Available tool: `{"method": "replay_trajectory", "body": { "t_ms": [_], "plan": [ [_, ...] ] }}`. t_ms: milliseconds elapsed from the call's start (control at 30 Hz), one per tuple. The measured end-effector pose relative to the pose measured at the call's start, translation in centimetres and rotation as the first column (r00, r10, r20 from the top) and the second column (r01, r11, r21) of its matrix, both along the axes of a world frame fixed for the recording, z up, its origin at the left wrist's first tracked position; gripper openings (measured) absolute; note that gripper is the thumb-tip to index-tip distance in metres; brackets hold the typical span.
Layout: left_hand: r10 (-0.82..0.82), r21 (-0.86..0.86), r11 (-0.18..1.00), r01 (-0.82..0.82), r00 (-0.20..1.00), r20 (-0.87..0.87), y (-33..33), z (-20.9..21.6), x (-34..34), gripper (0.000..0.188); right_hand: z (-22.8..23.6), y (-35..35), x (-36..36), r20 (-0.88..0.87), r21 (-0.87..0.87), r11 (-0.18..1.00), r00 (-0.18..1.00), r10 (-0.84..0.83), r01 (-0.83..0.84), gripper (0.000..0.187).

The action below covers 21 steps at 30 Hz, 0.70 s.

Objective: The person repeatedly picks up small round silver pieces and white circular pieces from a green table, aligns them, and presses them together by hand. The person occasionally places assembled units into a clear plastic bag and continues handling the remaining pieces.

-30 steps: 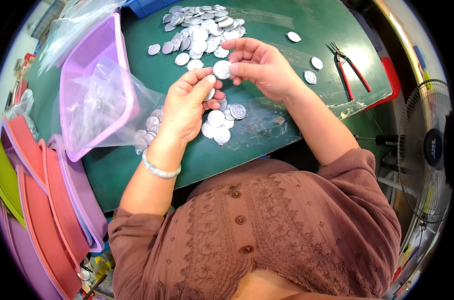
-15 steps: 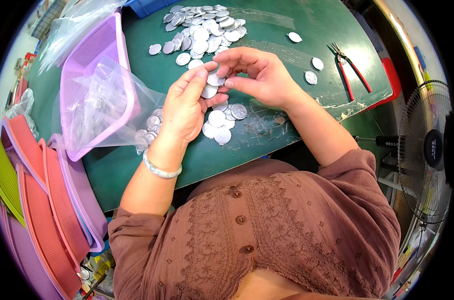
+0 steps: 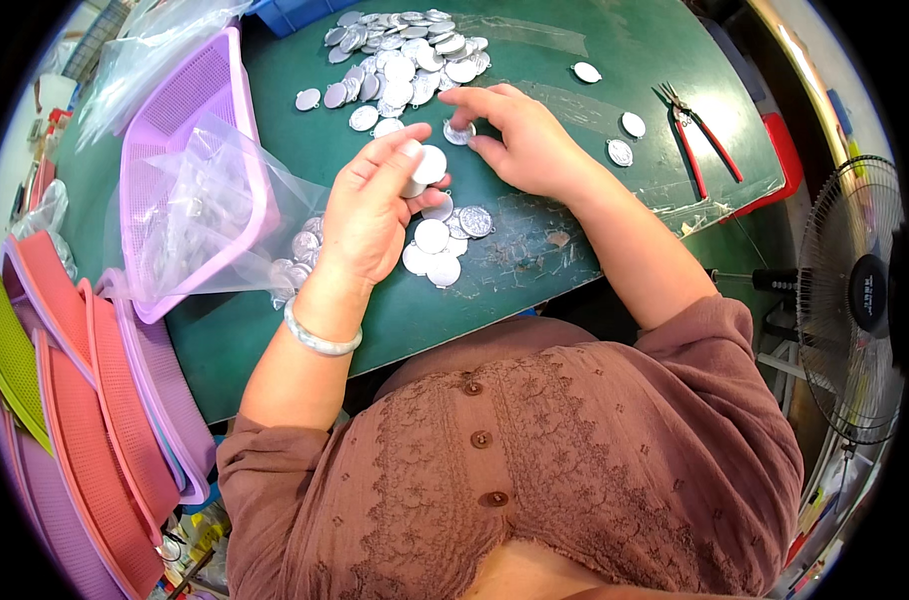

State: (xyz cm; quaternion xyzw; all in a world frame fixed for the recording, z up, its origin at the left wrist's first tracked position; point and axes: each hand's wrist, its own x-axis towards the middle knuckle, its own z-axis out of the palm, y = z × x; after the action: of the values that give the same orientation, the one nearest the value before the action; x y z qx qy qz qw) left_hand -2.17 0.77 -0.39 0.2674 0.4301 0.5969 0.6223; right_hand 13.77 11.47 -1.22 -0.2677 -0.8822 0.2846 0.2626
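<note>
My left hand [image 3: 372, 200] is closed on a small stack of round silver pendants [image 3: 430, 165], their plain pale faces showing beside the thumb. To its right, my right hand [image 3: 520, 135] has its fingertips at a single silver pendant [image 3: 459, 133] with a patterned face, the fingers bent around its edge. A loose cluster of pendants [image 3: 433, 237] lies on the table just below and right of my left hand. Beyond both hands spreads a large pile of the same pendants [image 3: 400, 68].
A clear plastic bag [image 3: 210, 200] drapes over a purple basket [image 3: 135, 200] at the left, with pendants by its mouth. Red-handled pliers [image 3: 697, 140] and a few single pendants [image 3: 620, 152] lie at the right. Stacked baskets [image 3: 85, 400] stand at the lower left; a fan [image 3: 855, 300] is at right.
My right hand has drawn away from my left hand, slightly up and left, and a patterned pendant now shows at its fingertips. My left hand stays nearly in place.
</note>
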Motion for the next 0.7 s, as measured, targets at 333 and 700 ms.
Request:
{"method": "replay_trajectory", "body": {
  "t_ms": [333,700],
  "plan": [
    [0.055,-0.067,0.996,-0.058,0.997,-0.049,0.0,0.4,0.2,0.022,-0.3,-0.2,0.0,0.04,0.13,0.99,0.997,-0.059,0.054,0.048],
    [0.072,-0.1,0.992,-0.079,0.995,-0.069,0.0,0.2,0.1,0.021,0.2,-1.1,-0.6,-0.216,-0.176,0.984,0.975,-0.055,0.017,0.062]
  ]
}}
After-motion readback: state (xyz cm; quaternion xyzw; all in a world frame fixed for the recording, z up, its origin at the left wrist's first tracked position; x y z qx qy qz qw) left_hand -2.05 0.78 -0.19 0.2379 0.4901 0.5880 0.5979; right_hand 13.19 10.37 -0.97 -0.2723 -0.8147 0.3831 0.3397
